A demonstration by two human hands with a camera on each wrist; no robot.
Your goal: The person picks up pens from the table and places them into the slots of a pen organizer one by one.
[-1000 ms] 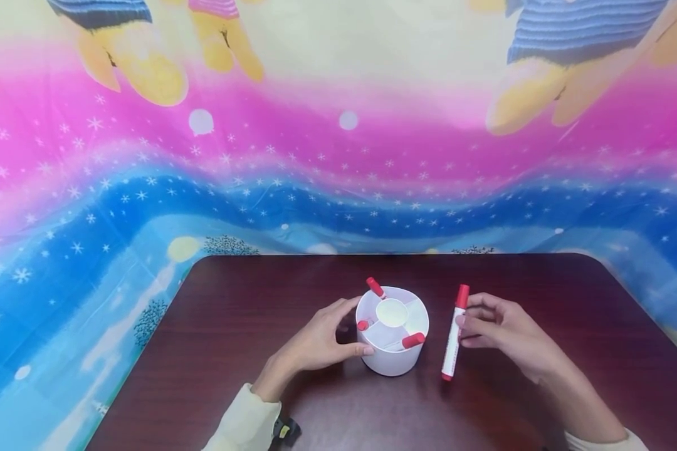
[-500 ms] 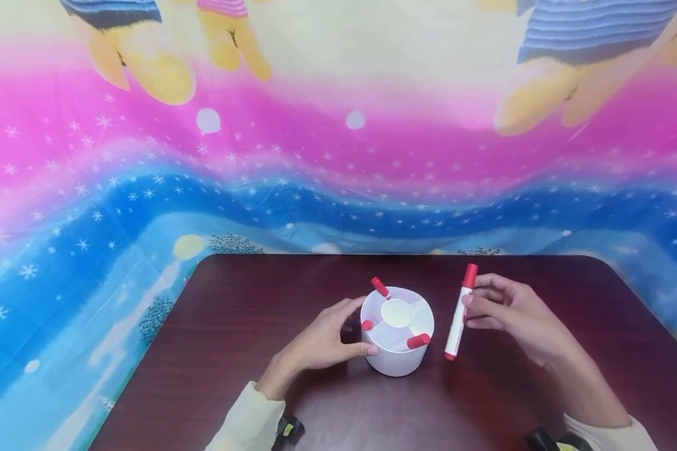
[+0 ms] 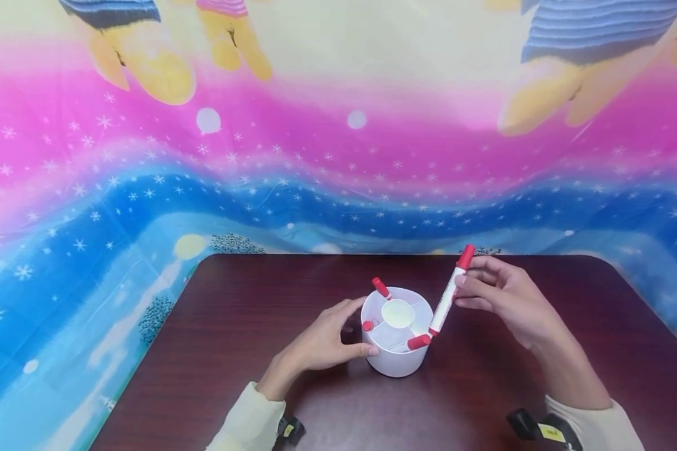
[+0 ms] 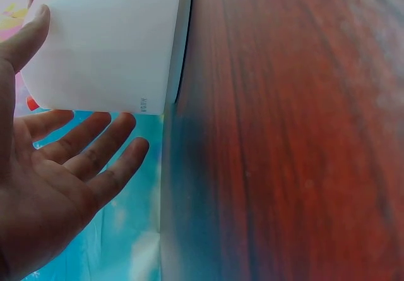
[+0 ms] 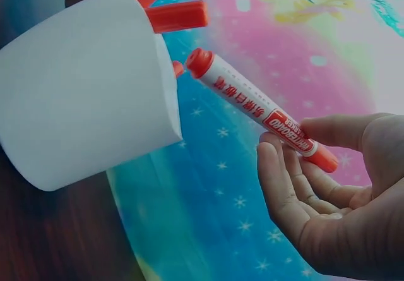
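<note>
A round white pen holder (image 3: 396, 364), split into compartments around a pale middle disc (image 3: 397, 314), stands on the table. Three red-capped markers lean in it: one at the back (image 3: 380, 287), one at the left (image 3: 368, 326), one at the front right (image 3: 419, 342). My left hand (image 3: 318, 341) holds its left side, thumb on the front wall (image 4: 101, 47) and fingertips at the far side. My right hand (image 3: 502, 297) pinches a whiteboard marker (image 5: 246, 98) near its red cap. That marker tilts, its red lower end right at the holder's right rim.
The dark wood table (image 3: 248, 282) has rounded back corners. A colourful printed cloth (image 3: 316, 156) hangs close behind and beside it. Black straps with devices sit at both wrists, the right one (image 3: 544, 429) beside a pale sleeve.
My right hand has raised the marker and brought it left, from beside the pen holder to over its right rim. My left hand keeps its place on the holder.
</note>
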